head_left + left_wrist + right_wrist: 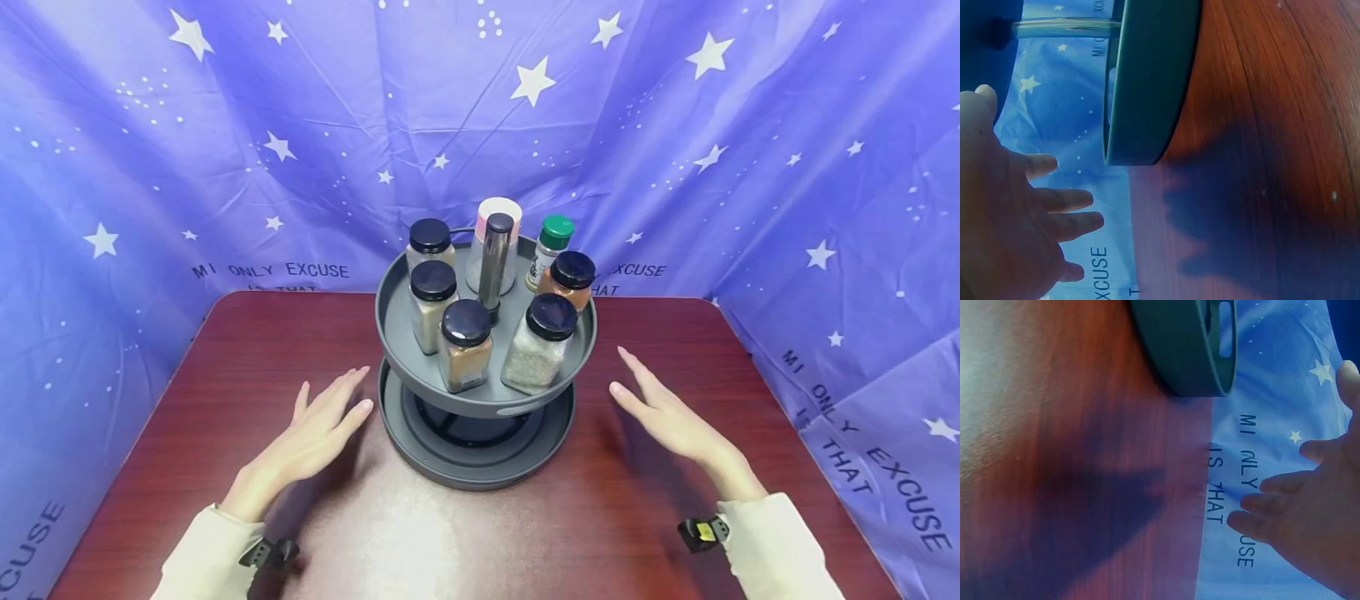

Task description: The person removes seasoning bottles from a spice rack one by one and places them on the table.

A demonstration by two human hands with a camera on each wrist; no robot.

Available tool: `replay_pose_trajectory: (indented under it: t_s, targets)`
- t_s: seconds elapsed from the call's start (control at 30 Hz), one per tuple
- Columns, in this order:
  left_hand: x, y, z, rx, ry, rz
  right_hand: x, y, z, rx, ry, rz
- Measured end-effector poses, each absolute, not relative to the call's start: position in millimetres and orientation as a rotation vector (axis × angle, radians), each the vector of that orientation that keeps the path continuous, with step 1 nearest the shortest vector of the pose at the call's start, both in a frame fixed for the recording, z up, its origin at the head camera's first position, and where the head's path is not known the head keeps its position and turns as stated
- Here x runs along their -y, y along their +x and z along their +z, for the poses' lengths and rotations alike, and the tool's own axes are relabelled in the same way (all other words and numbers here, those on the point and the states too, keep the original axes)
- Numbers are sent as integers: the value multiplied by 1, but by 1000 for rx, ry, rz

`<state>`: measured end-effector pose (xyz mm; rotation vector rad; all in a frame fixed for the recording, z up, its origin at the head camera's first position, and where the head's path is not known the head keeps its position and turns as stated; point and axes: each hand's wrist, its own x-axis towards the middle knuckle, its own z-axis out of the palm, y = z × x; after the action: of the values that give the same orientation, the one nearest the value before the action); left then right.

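A dark grey two-tier turntable rack [450, 396] stands at the middle of the table, a shiny post [492, 262] rising through its upper tray. My left hand [318, 429] hovers just left of it, fingers straight and spread, thumb tip near the lower tray [480, 481]. To the right of the rack my right hand [667, 417] is held with straight fingers, apart from the trays. Neither hand holds anything. In the left wrist view the left palm [1004, 219] faces the lower tier's side wall [1154, 81]; the right wrist view shows the right palm [1316, 519] with fingers extended.
On the upper tray stand several black-lidded spice jars [465, 354], a green-capped shaker [553, 242] and a bottle with a pink-and-white top [501, 217]. The reddish-brown wooden table [277, 333] is bordered by a blue star-patterned curtain [330, 125] at the back and sides.
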<state>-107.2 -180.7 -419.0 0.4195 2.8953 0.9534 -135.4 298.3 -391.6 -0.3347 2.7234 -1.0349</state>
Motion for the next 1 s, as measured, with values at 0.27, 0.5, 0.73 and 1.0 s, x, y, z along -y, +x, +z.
replay_pose_trajectory:
  t_s: [0.27, 0.5, 0.73, 1.0]
  targets:
    - [188, -118, -406, -2921, 431, 888, -298, -154, -370, -2711, -310, -993]
    - [192, -132, -389, -2927, 461, 886, -291, -177, -340, -2746, -317, -934]
    - [191, -141, -374, -2900, 492, 906, -282, -194, -318, -2754, -332, -896]
    - [184, -153, -359, -2828, 476, 1026, -277, -204, -303, -2751, -355, -896]
